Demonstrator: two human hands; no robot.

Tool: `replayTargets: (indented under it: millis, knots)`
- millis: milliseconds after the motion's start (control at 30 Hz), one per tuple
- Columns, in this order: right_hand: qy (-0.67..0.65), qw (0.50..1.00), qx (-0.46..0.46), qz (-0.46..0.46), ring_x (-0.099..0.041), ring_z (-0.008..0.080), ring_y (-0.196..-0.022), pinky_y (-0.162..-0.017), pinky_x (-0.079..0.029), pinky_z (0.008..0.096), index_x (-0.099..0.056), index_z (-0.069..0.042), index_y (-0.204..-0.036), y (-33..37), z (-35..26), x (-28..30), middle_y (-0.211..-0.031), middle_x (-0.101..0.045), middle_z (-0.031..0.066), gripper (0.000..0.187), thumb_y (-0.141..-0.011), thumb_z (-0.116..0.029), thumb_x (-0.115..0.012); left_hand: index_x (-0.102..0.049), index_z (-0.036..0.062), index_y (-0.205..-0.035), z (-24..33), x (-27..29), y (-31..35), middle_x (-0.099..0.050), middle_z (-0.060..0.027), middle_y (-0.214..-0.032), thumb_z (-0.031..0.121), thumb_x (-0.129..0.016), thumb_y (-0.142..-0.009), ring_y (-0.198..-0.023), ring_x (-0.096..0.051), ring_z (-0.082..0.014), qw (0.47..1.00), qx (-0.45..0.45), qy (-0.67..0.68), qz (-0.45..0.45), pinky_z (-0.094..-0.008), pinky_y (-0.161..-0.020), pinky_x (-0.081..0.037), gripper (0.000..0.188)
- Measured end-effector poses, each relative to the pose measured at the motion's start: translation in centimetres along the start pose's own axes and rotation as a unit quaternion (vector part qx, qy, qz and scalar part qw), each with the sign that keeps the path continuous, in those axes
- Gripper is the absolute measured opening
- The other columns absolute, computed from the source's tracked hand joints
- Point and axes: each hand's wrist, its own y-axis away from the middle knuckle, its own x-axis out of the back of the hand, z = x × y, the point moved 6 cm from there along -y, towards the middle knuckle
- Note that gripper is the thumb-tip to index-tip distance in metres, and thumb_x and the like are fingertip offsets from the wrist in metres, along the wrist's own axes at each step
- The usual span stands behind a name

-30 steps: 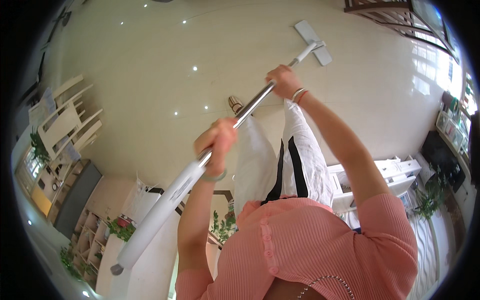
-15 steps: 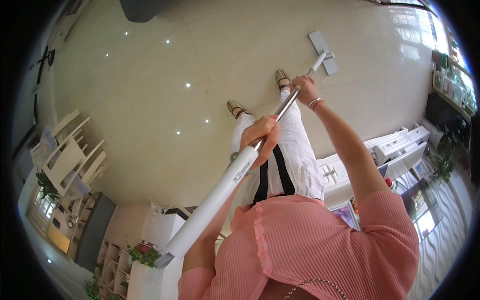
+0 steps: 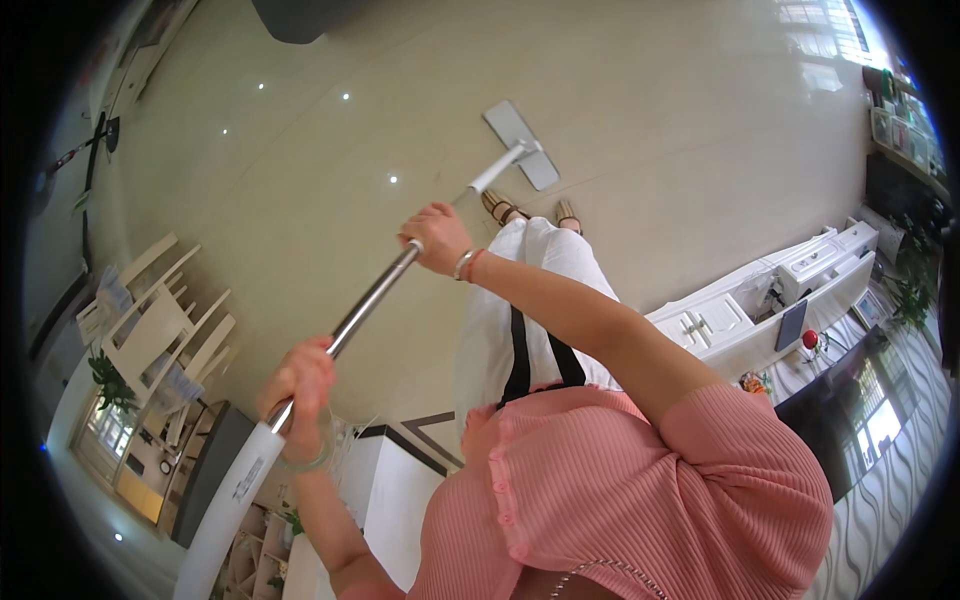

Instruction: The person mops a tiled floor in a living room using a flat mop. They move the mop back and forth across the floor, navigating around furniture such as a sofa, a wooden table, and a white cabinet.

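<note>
I hold a long flat mop with both hands. Its metal pole (image 3: 372, 297) runs from lower left up to a flat grey mop head (image 3: 521, 143) resting on the glossy cream tile floor (image 3: 640, 110), just ahead of my sandalled feet (image 3: 530, 211). My right hand (image 3: 437, 238), wearing bracelets, grips the pole higher up. My left hand (image 3: 300, 378) grips it lower, where the white handle section (image 3: 232, 495) begins. I wear a pink ribbed top and white trousers.
A white low cabinet (image 3: 760, 310) with small items stands at right, beside a dark screen (image 3: 850, 420). White dining chairs (image 3: 160, 320) and a table are at left. A dark object (image 3: 300, 15) sits at the top edge. A white counter (image 3: 390, 490) is below.
The mop head has swung left across the floor, from the upper right toward the centre in front of my feet. Both hands stayed on the pole and shifted left with it.
</note>
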Motion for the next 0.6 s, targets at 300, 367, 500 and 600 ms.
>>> replayTargets:
  millis: [300,367,500,600]
  knots:
    - [0.018,0.992,0.068,-0.105,-0.061,0.0205,-0.087,-0.092,-0.039,0.0368,-0.065,-0.017,-0.08,-0.3,-3.7,-2.1,-0.079,-0.065,0.0017,0.011,-0.083,-0.027,-0.065,-0.038,0.0066,-0.064,3.0,-1.6,3.1,-0.047,-0.0048,-0.059,-0.001,-0.048,-0.083,-0.062,-0.05,-0.0187,0.996,-0.05,-0.066,0.041,-0.0485,-0.082,-0.047,0.022]
    - [0.024,0.986,0.078,-0.143,-0.062,0.0208,-0.084,-0.088,-0.04,0.0356,-0.066,-0.017,-0.081,0.0,-3.1,-0.8,-0.078,-0.066,0.0027,0.009,-0.082,-0.026,-0.065,-0.038,0.0068,-0.064,2.5,-2.9,3.3,-0.047,-0.0047,-0.059,-0.001,-0.049,-0.082,-0.061,-0.05,-0.0186,0.995,-0.073,-0.044,0.055,-0.0478,-0.08,-0.047,0.022]
    - [0.059,0.981,0.061,-0.172,-0.063,0.0206,-0.084,-0.085,-0.04,0.0348,-0.067,-0.017,-0.083,2.5,0.0,3.1,-0.078,-0.067,0.0031,0.007,-0.08,-0.023,-0.065,-0.039,0.0078,-0.064,1.3,-6.5,3.5,-0.047,-0.0039,-0.059,0.004,-0.054,-0.085,-0.059,-0.048,-0.0182,0.992,-0.095,0.014,0.08,-0.0456,-0.077,-0.046,0.026]
    - [0.071,0.985,0.053,-0.146,-0.063,0.0199,-0.084,-0.084,-0.04,0.0353,-0.068,-0.018,-0.084,5.5,3.7,7.8,-0.078,-0.066,0.0025,0.007,-0.079,-0.022,-0.066,-0.038,0.0088,-0.065,0.1,-10.6,3.1,-0.046,-0.0028,-0.059,0.006,-0.055,-0.086,-0.058,-0.047,-0.0178,0.989,-0.103,0.071,0.084,-0.0441,-0.076,-0.045,0.027]
